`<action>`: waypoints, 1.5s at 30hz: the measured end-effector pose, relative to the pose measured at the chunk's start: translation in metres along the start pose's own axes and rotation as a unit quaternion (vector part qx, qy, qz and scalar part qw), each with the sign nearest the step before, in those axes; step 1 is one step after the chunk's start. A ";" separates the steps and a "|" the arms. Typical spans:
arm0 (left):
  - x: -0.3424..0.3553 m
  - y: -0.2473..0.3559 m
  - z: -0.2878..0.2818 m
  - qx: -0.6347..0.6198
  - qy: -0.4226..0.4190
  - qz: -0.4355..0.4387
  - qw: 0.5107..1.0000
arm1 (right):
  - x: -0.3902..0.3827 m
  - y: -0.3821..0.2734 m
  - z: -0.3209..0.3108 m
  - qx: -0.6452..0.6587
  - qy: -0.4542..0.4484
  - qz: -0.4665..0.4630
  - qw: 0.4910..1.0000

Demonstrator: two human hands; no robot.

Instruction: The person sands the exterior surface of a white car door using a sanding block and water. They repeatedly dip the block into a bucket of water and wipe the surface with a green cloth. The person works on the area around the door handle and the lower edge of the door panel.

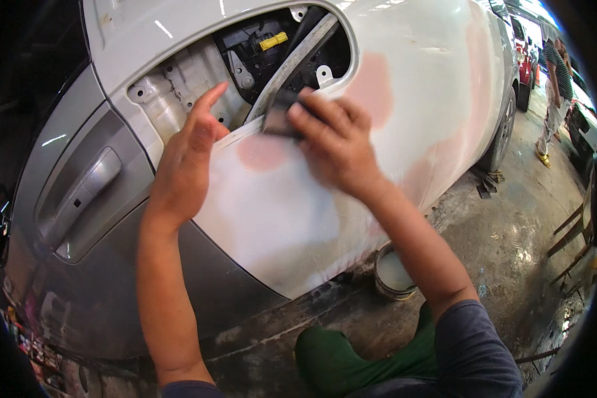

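A white and pinkish car body panel (259, 205) lies in front of me, with a pink filler patch (262, 152) just below the rim of its cut-out. My right hand (335, 139) presses a dark grey sanding pad (280, 123) against the panel at that rim. Motion blurs the hand and pad slightly. My left hand (187, 162) is at the left side of the opening (199, 79), its fingers stretched out and nothing visible in them. Part of its palm side and some fingers are hidden.
A grey door with a handle (89, 189) adjoins the panel at left. Below the panel, a bucket of cloudy liquid (395, 272) stands on the wet floor. Dark scraps (487, 182) lie near the wheel (501, 136). A person (557, 86) is at far right, near a chair (580, 222).
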State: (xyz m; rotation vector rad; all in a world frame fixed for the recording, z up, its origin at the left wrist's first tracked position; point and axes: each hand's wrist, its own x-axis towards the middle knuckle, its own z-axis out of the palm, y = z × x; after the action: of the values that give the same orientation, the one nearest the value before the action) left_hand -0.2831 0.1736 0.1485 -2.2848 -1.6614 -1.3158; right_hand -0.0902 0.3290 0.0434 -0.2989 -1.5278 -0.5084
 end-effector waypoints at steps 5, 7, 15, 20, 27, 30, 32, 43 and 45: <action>-0.001 -0.006 -0.002 0.000 -0.004 -0.026 1.000 | -0.024 -0.035 -0.005 0.118 -0.215 -0.275 0.930; -0.002 -0.004 -0.005 0.007 -0.007 -0.020 1.000 | -0.002 0.007 -0.009 0.038 -0.190 -0.284 0.939; 0.002 -0.009 0.000 0.016 -0.001 0.003 1.000 | -0.017 -0.031 -0.006 0.065 -0.144 -0.187 0.970; 0.000 -0.009 -0.001 0.024 -0.002 0.009 1.000 | 0.001 0.023 -0.017 0.025 -0.119 -0.130 0.984; 0.006 -0.004 -0.004 -0.043 -0.038 -0.012 0.998 | -0.031 -0.068 0.011 0.121 -0.119 -0.132 0.977; 0.003 -0.005 -0.008 -0.051 -0.046 -0.025 0.997 | -0.019 -0.044 0.008 0.087 -0.113 -0.183 0.973; 0.000 -0.002 -0.010 -0.036 -0.045 -0.032 0.998 | -0.004 -0.015 0.002 0.054 -0.061 -0.038 0.996; 0.011 -0.006 -0.021 -0.084 -0.083 -0.087 0.989 | 0.004 -0.063 0.014 0.082 0.008 0.090 0.993; 0.013 -0.009 -0.019 -0.079 -0.070 -0.065 0.992 | 0.008 -0.073 0.018 0.055 0.061 0.198 0.977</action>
State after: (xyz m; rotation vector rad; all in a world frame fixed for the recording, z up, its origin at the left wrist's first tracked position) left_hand -0.3005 0.1782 0.1650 -2.4468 -1.8419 -1.3880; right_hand -0.1424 0.2736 0.0428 -0.4651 -1.3269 -0.1252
